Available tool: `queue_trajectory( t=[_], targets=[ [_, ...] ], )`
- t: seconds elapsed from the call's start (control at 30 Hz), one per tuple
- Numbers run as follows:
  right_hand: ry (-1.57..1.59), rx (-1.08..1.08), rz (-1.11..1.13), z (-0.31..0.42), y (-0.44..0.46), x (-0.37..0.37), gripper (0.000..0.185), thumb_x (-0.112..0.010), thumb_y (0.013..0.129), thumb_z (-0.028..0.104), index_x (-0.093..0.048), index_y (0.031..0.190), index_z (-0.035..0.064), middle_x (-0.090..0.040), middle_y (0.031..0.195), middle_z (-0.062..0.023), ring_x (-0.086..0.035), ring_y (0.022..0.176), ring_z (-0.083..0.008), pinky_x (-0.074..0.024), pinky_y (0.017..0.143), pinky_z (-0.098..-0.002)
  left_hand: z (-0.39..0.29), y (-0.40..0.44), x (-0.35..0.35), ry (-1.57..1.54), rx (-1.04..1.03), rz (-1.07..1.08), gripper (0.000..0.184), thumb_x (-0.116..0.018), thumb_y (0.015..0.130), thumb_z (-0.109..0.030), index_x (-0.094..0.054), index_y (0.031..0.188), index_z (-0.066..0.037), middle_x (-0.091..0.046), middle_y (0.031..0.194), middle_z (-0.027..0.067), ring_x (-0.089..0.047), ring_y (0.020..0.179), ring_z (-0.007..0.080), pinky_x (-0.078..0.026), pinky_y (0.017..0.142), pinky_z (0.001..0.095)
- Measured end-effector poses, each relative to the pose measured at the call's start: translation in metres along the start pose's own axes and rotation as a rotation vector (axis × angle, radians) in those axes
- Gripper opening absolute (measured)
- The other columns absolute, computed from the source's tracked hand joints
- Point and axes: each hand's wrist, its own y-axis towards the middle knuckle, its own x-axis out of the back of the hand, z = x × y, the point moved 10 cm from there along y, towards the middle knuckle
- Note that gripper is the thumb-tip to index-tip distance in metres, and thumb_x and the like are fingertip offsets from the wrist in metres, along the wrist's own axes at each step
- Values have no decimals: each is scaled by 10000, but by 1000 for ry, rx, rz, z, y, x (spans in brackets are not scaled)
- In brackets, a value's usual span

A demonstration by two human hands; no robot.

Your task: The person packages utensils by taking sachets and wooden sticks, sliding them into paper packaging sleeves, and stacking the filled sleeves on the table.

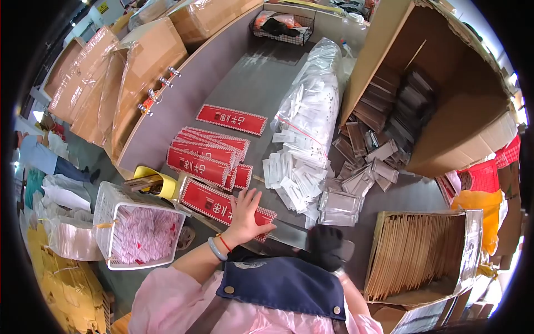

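At the near edge of the table [245,78], left hand [243,220] spread, resting on a red card [203,199]; right hand [325,245], black-gloved, near the plastic cases [339,206], can't tell its grip; best keep the card flat, press lightly against creasing, leave the card pile [194,165] undisturbed.

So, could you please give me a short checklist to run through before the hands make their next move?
1. Bare left hand at the red rectangular printed strip: ok, laid over its right-hand part.
2. Black-gloved right hand grip: cannot tell, its fingers are unclear.
3. More red printed strips nearby: ok, an overlapping pile lies just beyond.
4. White rectangular paper slips squared up: not ok, they lie loosely fanned.
5. White plastic basket stocked: ok, pale pinkish pieces fill it.
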Motion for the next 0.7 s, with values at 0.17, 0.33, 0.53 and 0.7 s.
queue_trajectory(
  t=[0.17,0.33,0.53,0.7],
  targets=[
    [157,72,-93,28,27,-2,666,-755,685,517,-562,1151,82,-577,1080,-133,-551,997,-322,-366,901,-497,-15,18,5,50,-113,90,873,-848,654,-462,-509,1347,-54,-462,1371,154,-374,1314,375,-224,1054,672],
    [156,-202,-384,-76,-28,52,510,-815,699,241,-599,1133,84,-613,1160,-140,-569,1068,-363,-448,917,-453,-78,76,-14,194,-617,4,453,-757,728,-226,-645,1152,-113,-540,1232,75,-476,1170,287,-319,990,550],
    [-183,-838,-792,-232,-220,133,292,-702,813,39,-630,1093,-5,-641,1080,-152,-602,1048,-312,-475,951,-382,-97,103,-35,204,-736,190,65,-721,757,-241,-724,736,-180,-657,901,-75,-561,964,172,-351,912,448],
    [-408,-1249,-167,-291,-269,110,242,-598,833,149,-631,1024,4,-625,1066,-202,-600,1024,-378,-482,885,-459,-139,122,-68,-222,-637,175,182,-799,697,-241,-697,719,-92,-651,861,31,-591,858,261,-450,731,413]
  ],
)
